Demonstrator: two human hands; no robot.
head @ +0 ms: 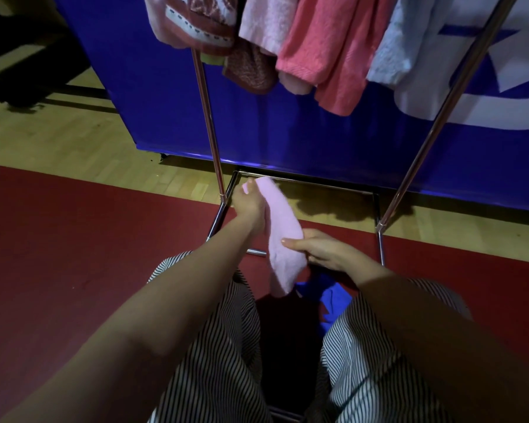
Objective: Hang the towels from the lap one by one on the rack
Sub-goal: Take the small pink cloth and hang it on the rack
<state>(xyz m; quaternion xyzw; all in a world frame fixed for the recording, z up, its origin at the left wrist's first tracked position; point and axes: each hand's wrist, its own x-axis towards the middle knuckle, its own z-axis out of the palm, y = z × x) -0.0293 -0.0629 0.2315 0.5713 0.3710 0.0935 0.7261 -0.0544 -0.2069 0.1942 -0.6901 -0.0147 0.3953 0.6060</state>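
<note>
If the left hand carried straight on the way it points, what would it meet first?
The left hand, gripping the pink towel, would probably reach the blue panel, passing close beside the rack upright; depth is unclear.

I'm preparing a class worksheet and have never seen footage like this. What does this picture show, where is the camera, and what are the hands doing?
The camera sits on a person's head, looking down at their own arms and lap. The left hand grips the upper end of a pale pink towel; the right hand pinches it lower down. A blue towel lies between the striped trouser legs. Ahead stands a metal rack with several towels already hung, among them a coral towel.
</note>
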